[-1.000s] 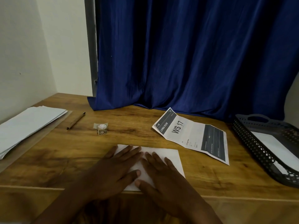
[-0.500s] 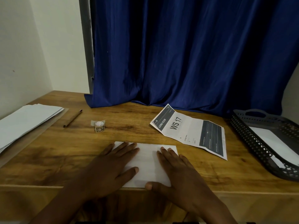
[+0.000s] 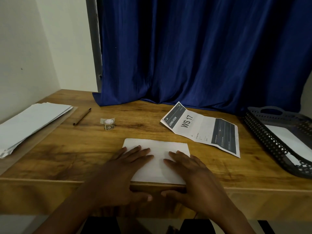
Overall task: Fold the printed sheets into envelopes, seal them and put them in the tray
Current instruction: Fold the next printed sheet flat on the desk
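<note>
The folded sheet (image 3: 156, 159) is light and thin, a soft thing that slides easily on the smooth bench (image 3: 67, 149) and creases wherever it is pressed, so I judge it best held flat under spread fingers and lifted only by an edge or corner, not pinched in the middle. It lies at the near edge of the bench, its near side right along that edge, white side up. My left hand (image 3: 123, 176) rests on its left part with fingers straight and spread, pressing down, the thumb hanging below the bench edge. My right hand (image 3: 194, 176) lies on its right part the same way, fingers flat and pointing toward the far edge, thumb under the edge too. Neither hand has hold of anything; both only press. A bare strip of the sheet shows between the two hands.

A printed sheet (image 3: 202, 130) marked WS 17 lies opened, with fold lines, further toward the far right of the bench, apart from my fingers. The dark mesh tray (image 3: 263, 137) sits at the right edge and has white paper in it. A roll of tape (image 3: 108, 124) and a pen (image 3: 82, 116) lie toward the far left, and a stack of white sheets (image 3: 32, 120) rests at the left edge
</note>
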A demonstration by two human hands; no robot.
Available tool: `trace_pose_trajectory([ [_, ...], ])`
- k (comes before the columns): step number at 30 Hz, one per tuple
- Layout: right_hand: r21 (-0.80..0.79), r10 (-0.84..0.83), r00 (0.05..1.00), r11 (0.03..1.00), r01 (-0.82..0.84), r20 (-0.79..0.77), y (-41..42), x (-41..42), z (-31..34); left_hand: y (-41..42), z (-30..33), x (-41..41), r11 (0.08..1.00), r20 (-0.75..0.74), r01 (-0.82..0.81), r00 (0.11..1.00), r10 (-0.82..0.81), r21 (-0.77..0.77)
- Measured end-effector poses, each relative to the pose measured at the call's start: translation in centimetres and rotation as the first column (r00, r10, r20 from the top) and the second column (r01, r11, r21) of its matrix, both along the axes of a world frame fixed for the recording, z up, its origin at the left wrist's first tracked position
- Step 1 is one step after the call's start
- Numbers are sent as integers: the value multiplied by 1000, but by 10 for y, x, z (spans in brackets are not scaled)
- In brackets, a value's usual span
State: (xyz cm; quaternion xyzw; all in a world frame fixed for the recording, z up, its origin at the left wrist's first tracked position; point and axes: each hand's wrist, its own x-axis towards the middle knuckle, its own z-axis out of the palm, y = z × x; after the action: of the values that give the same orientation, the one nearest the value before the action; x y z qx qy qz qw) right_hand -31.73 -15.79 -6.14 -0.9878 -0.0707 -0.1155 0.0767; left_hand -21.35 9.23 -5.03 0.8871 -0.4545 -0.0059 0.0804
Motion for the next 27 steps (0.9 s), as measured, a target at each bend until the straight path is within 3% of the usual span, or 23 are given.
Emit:
trace_pose_trajectory([
  [3, 24, 27, 999, 999, -28, 44, -3, -7, -2, 5, -5, 0, 996, 2, 15, 1000, -15, -92],
  [9, 266, 79, 994, 959, -96, 76, -15, -16, 1, 15, -7, -1, 908, -136, -16, 990, -45, -418],
  [14, 622, 52, 996, 778, -90, 78, -21, -17, 10, 18, 3, -2, 811, -221, -70, 972, -75, -581],
  [18, 749, -85, 984, 660, -61, 155, -23, -6, 21, 20, 11, 1, 648, -342, -228, 938, -54, -727],
  [22, 736, -229, 962, 675, 46, 150, -26, 13, 17, 15, 10, 11, 463, -479, -441, 877, 39, -769],
  [24, 734, -286, 948, 672, 96, 137, -27, 20, 13, 12, 8, 13, 455, -501, -476, 862, 73, -753],
  [27, 662, -308, 937, 739, 125, 167, -28, 23, 6, 11, 4, 8, 572, -415, -410, 900, 131, -710],
])
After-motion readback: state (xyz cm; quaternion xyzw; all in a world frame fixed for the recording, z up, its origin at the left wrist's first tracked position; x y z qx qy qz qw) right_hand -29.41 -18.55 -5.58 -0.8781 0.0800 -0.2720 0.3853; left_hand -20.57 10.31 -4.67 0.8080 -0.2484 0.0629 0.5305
